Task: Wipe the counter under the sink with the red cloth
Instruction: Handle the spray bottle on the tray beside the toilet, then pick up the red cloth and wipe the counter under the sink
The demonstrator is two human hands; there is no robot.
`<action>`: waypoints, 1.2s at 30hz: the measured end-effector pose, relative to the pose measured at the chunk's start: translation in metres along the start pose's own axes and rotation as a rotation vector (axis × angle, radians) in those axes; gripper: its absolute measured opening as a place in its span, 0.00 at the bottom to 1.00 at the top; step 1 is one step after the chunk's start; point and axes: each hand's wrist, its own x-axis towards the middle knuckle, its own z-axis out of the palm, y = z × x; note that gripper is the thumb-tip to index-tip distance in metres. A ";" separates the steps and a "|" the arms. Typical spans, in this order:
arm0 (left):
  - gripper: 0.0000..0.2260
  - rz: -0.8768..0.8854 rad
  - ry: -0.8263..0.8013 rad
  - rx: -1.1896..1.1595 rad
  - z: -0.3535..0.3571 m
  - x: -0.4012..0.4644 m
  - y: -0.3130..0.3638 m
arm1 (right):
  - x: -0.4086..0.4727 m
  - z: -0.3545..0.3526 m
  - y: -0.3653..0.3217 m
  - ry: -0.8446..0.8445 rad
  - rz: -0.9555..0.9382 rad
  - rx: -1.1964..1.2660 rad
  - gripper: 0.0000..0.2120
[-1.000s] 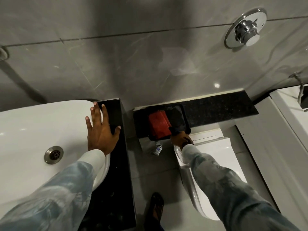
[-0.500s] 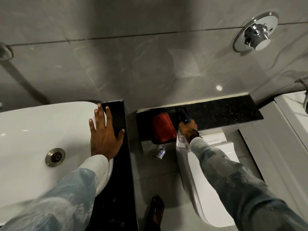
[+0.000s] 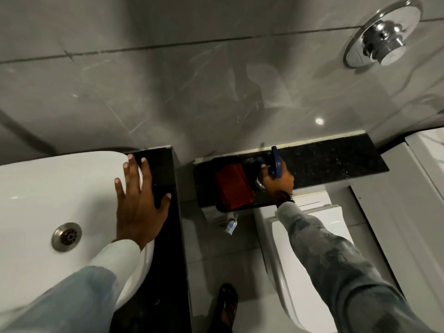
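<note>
The folded red cloth (image 3: 234,186) lies in a black tray (image 3: 223,209) on the dark granite ledge (image 3: 336,162) behind the toilet. My right hand (image 3: 278,179) is over the tray's right half, closed around a spray bottle with a blue trigger (image 3: 275,162), just right of the cloth. My left hand (image 3: 138,203) rests flat, fingers spread, on the right rim of the white sink (image 3: 36,193), which sits on a black counter (image 3: 168,248).
A white toilet (image 3: 310,248) stands below the ledge, right of the counter. A small clear bottle (image 3: 231,225) lies on the floor tiles between them. A chrome flush button (image 3: 382,37) is on the grey wall. My sandalled foot (image 3: 225,306) is at the bottom.
My right hand has moved up from the toilet's edge onto the tray, bringing the blue-trigger spray bottle with it. My left hand has stayed on the sink rim.
</note>
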 end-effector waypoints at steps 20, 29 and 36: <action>0.20 0.295 -0.485 -0.007 0.103 0.089 0.120 | -0.049 0.056 0.016 -0.248 0.309 -0.140 0.31; 0.15 0.237 -0.463 0.140 0.192 0.120 0.126 | -0.029 0.084 0.035 -0.205 0.276 -0.212 0.29; 0.07 0.063 -0.602 -0.267 0.158 0.128 0.128 | -0.025 0.070 0.028 -0.320 0.435 0.164 0.20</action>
